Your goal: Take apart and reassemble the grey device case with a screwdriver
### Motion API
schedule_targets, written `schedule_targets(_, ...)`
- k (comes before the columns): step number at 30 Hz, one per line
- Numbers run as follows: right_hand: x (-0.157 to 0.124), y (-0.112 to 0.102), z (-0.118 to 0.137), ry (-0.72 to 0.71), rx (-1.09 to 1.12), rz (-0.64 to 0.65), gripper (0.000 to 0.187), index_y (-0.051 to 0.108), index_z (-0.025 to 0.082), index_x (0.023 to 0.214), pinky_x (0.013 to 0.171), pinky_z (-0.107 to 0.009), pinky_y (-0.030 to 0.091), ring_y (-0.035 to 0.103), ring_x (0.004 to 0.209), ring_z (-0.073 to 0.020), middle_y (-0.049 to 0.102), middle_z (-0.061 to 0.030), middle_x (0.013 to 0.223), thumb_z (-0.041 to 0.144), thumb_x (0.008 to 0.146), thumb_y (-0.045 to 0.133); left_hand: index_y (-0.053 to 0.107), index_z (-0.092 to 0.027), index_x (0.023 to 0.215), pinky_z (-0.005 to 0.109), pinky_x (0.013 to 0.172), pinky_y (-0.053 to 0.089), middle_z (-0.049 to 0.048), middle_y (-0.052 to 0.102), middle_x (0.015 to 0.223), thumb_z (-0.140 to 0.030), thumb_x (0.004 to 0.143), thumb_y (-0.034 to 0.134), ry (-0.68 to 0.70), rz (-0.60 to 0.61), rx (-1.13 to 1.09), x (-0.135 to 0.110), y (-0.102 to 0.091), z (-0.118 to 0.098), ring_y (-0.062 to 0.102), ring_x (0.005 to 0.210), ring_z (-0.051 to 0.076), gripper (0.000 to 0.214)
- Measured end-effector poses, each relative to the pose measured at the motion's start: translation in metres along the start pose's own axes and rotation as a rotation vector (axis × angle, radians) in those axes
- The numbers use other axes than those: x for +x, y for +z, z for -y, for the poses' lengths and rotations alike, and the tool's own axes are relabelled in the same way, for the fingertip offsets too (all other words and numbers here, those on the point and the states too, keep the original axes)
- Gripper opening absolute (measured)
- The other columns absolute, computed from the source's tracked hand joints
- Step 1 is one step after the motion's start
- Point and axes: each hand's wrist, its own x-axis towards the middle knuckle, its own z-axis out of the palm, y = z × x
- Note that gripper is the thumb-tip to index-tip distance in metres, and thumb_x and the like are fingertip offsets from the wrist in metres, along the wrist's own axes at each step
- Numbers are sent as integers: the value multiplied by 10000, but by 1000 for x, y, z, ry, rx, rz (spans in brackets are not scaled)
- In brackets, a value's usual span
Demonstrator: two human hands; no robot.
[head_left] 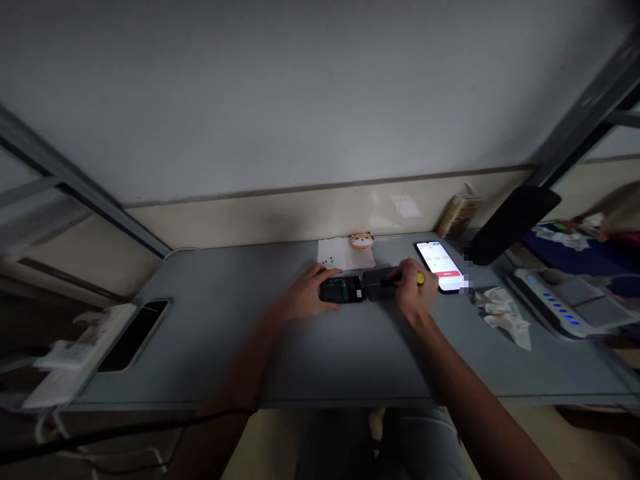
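My left hand (309, 293) is closed around the left end of a small black device (345, 289), thumb at its near edge and fingers at its far edge. A green circuit board shows inside it, and a white label marks its right end. Just right of the device lies a dark grey flat piece (376, 283), perhaps its cover. Over that piece my right hand (414, 285) grips a screwdriver with a yellow-ended handle (421, 278); its tip points left and is hard to make out. Several tiny dark screws (327, 261) rest on a white paper (340, 248) behind the device.
An orange animal-faced item (362, 241) sits on the paper. To the right are a lit phone (441, 267), a carton (457, 215), a black upright object (515, 223), crumpled tissue (505, 317) and a grey device with blue lights (555, 307). A dark phone (134, 335) lies left.
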Motion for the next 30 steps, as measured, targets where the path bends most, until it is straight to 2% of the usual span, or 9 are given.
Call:
schedule_targets(4, -2, 1, 4, -52, 24, 93, 485, 555, 240, 484, 474, -278, 351, 481, 443, -132, 528, 11, 455, 383, 927, 415, 576, -298, 1404, 481, 1128, 441, 86, 609, 1333, -372, 801, 835, 112, -85, 98, 5, 17, -8, 549, 1287, 310, 661)
schedule_targets(7, -3, 2, 1, -31, 34, 61, 495, 559, 237, 479, 475, -277, 349, 474, 442, -131, 529, 12, 456, 391, 925, 410, 544, -256, 1433, 506, 1154, 389, 110, 619, 1386, -399, 844, 800, 118, -118, 131, 9, 31, -16, 544, 1315, 321, 658)
schedule_targets(11, -1, 3, -3, 63, 72, -83, 483, 571, 234, 491, 476, -275, 351, 487, 464, -136, 530, 9, 468, 398, 913, 402, 523, -273, 1442, 512, 1164, 347, 81, 687, 1323, -375, 849, 805, 59, -147, 72, 16, 41, -20, 596, 1277, 300, 664)
schedule_targets(18, 11, 1, -6, 280, 85, -428, 449, 539, 230, 537, 497, -266, 379, 507, 509, -135, 539, 4, 524, 416, 904, 357, 588, -299, 1370, 514, 1125, 382, 55, 735, 1218, -247, 703, 918, -1, -279, -188, 20, 43, -20, 657, 1182, 284, 746)
schedule_targets(22, 19, 0, -13, 422, 136, -515, 439, 508, 231, 587, 449, -258, 345, 460, 460, -124, 510, 18, 524, 443, 932, 336, 623, -293, 1318, 499, 1125, 414, 47, 734, 1173, -236, 670, 931, 15, -359, -352, 21, 42, -21, 669, 1165, 267, 720)
schedule_targets(26, 21, 1, -18, 465, 134, -466, 478, 517, 231, 586, 463, -267, 347, 469, 474, -134, 510, 14, 516, 486, 941, 324, 597, -277, 1339, 465, 1116, 450, 49, 733, 1141, -294, 702, 911, 97, -422, -484, 20, 29, -19, 683, 1135, 239, 710)
schedule_targets(30, 14, 5, -16, 388, 64, -222, 528, 544, 233, 551, 551, -294, 401, 532, 559, -158, 555, -6, 539, 565, 920, 363, 610, -278, 1319, 444, 1072, 492, 48, 729, 1151, -358, 738, 881, 97, -455, -399, 6, 11, -16, 689, 1121, 235, 647)
